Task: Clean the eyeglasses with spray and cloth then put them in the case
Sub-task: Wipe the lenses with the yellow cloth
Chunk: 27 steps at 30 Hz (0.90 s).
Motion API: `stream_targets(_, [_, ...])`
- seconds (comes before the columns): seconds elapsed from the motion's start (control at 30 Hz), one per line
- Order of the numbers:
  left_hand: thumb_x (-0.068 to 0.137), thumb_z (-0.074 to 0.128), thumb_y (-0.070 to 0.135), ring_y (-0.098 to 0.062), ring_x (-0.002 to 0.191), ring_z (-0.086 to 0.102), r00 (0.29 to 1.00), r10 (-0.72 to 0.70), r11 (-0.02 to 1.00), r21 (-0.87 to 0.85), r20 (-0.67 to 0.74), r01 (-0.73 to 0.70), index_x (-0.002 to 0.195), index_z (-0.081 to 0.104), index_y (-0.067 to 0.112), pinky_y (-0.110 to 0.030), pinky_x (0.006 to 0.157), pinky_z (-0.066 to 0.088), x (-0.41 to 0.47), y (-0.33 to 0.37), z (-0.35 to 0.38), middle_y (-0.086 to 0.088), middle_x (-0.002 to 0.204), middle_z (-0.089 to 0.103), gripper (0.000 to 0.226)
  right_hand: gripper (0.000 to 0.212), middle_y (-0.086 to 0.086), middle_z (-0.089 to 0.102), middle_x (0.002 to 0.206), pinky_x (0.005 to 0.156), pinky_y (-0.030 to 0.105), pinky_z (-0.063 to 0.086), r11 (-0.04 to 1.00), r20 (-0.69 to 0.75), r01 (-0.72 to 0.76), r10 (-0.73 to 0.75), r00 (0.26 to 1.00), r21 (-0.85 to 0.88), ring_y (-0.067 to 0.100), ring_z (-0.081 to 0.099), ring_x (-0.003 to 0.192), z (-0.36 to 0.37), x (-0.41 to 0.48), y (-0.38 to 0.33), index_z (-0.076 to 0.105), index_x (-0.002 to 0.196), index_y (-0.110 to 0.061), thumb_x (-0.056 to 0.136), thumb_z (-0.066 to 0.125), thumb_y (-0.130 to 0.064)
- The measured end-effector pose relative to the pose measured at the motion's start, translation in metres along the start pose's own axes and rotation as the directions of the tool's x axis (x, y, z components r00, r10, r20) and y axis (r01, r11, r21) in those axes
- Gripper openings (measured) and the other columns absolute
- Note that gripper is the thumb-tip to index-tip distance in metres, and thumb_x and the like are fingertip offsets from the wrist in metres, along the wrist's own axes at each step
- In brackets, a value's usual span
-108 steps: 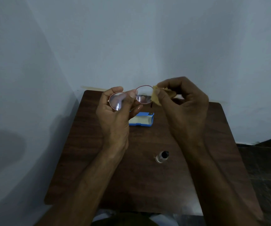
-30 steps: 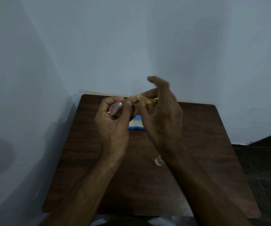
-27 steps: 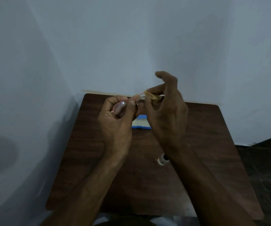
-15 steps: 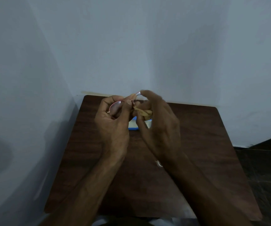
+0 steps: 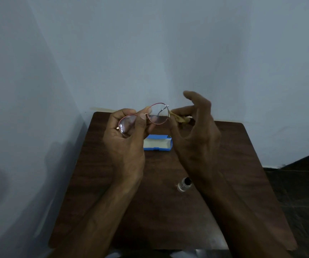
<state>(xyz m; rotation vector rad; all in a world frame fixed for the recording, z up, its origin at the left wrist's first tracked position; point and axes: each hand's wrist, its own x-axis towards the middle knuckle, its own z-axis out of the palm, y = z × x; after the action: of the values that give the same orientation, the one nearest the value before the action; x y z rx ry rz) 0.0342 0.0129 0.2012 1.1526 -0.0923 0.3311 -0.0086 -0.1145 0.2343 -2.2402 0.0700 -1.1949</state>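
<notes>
Our left hand [image 5: 125, 144] pinches the red round-rimmed eyeglasses [image 5: 146, 118] at the bridge above the dark wooden table [image 5: 97, 164], right hand [image 5: 196, 138] pinching the tan cloth [image 5: 180, 118] beside the lens, blue case [image 5: 157, 145] below.

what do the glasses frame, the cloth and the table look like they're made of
Glasses frame: thin reddish wire, likely metal, slightly glossy. Cloth: soft tan fabric, crumpled and matte, probably microfibre. Table: dark brown wood grain, possibly laminate, with low sheen.
</notes>
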Motion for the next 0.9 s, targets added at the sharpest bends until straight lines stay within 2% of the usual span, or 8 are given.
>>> stream_targets(0.13, [0.090, 0.081, 0.027, -0.015, 0.087, 0.080, 1.000, -0.004, 1.000, 0.004, 0.030, 0.004, 0.103, 0.070, 0.019, -0.027, 0.073, 0.064, -0.005, 0.003, 0.003, 0.007, 0.091, 0.077, 0.018, 0.059, -0.008, 0.070, 0.103, 0.084, 0.037, 0.060, 0.996, -0.055, 0.023, -0.019, 0.998, 0.088, 0.011, 0.071, 0.097, -0.001, 0.005, -0.003, 0.045, 0.141, -0.023, 0.092, 0.076, -0.012])
stream_targets(0.33, [0.088, 0.081, 0.025, -0.016, 0.086, 0.080, 0.997, -0.047, 0.998, -0.047, 0.058, 0.050, 0.098, 0.072, 0.021, -0.027, 0.074, 0.064, -0.011, 0.005, 0.009, 0.007, 0.089, 0.078, 0.014, 0.067, -0.005, 0.071, 0.101, 0.079, 0.034, 0.058, 0.999, -0.024, 0.000, 0.000, 1.000, -0.033, 0.013, 0.067, 0.092, -0.005, 0.013, -0.012, 0.040, 0.141, -0.024, 0.088, 0.076, -0.003])
stream_targets(0.47, [0.087, 0.082, 0.020, -0.020, 0.085, 0.080, 0.995, -0.079, 0.990, -0.109, 0.054, 0.084, 0.097, 0.071, 0.015, -0.028, 0.073, 0.064, -0.012, 0.007, 0.008, 0.000, 0.088, 0.078, 0.016, 0.063, -0.006, 0.072, 0.103, 0.080, 0.032, 0.056, 0.995, 0.059, 0.074, -0.070, 0.996, -0.067, 0.017, 0.067, 0.093, -0.007, -0.002, -0.026, 0.042, 0.141, -0.025, 0.091, 0.075, -0.011])
stream_targets(0.57, [0.087, 0.081, 0.024, -0.020, 0.086, 0.081, 0.994, -0.081, 0.993, -0.084, 0.071, 0.087, 0.095, 0.073, 0.023, -0.028, 0.073, 0.065, -0.015, 0.009, 0.009, 0.003, 0.089, 0.078, 0.012, 0.067, -0.007, 0.072, 0.102, 0.079, 0.036, 0.057, 0.997, 0.011, 0.001, 0.000, 1.000, -0.076, 0.016, 0.067, 0.092, -0.011, 0.006, -0.015, 0.040, 0.141, -0.026, 0.088, 0.075, -0.003])
stream_targets(0.63, [0.087, 0.082, 0.023, -0.021, 0.086, 0.080, 0.992, -0.111, 0.991, -0.074, 0.061, 0.115, 0.093, 0.074, 0.026, -0.032, 0.074, 0.065, -0.016, 0.009, 0.009, 0.001, 0.089, 0.077, 0.011, 0.065, -0.007, 0.072, 0.103, 0.079, 0.037, 0.057, 0.998, 0.037, 0.029, -0.027, 0.999, -0.051, 0.016, 0.067, 0.092, -0.009, 0.007, -0.018, 0.041, 0.142, -0.024, 0.090, 0.074, -0.004])
stream_targets(0.73, [0.092, 0.080, 0.013, -0.015, 0.082, 0.077, 0.990, -0.126, 0.989, -0.070, 0.063, 0.131, 0.095, 0.073, 0.021, -0.031, 0.073, 0.064, -0.018, 0.006, 0.009, 0.003, 0.086, 0.076, 0.011, 0.060, -0.005, 0.073, 0.106, 0.082, 0.037, 0.056, 0.991, 0.118, 0.136, -0.133, 0.984, -0.017, 0.019, 0.068, 0.096, -0.007, -0.005, -0.031, 0.042, 0.144, -0.021, 0.094, 0.072, -0.009])
stream_targets(0.83, [0.095, 0.080, 0.006, -0.016, 0.083, 0.079, 0.990, -0.125, 0.992, -0.027, 0.072, 0.127, 0.101, 0.073, 0.011, -0.028, 0.072, 0.064, -0.021, 0.005, 0.012, 0.000, 0.088, 0.078, 0.010, 0.068, -0.009, 0.071, 0.101, 0.079, 0.037, 0.056, 0.998, 0.043, 0.015, -0.012, 0.999, -0.056, 0.017, 0.066, 0.091, -0.013, 0.008, -0.016, 0.039, 0.144, -0.025, 0.090, 0.074, -0.005])
stream_targets(0.9, [0.094, 0.080, 0.006, -0.015, 0.083, 0.079, 0.989, -0.134, 0.991, -0.016, 0.065, 0.135, 0.101, 0.072, 0.009, -0.028, 0.072, 0.064, -0.023, 0.005, 0.014, 0.001, 0.088, 0.079, 0.011, 0.069, -0.009, 0.071, 0.101, 0.078, 0.038, 0.056, 0.998, 0.073, 0.018, -0.014, 0.997, -0.054, 0.017, 0.066, 0.091, -0.013, 0.009, -0.017, 0.038, 0.145, -0.025, 0.089, 0.074, -0.006])
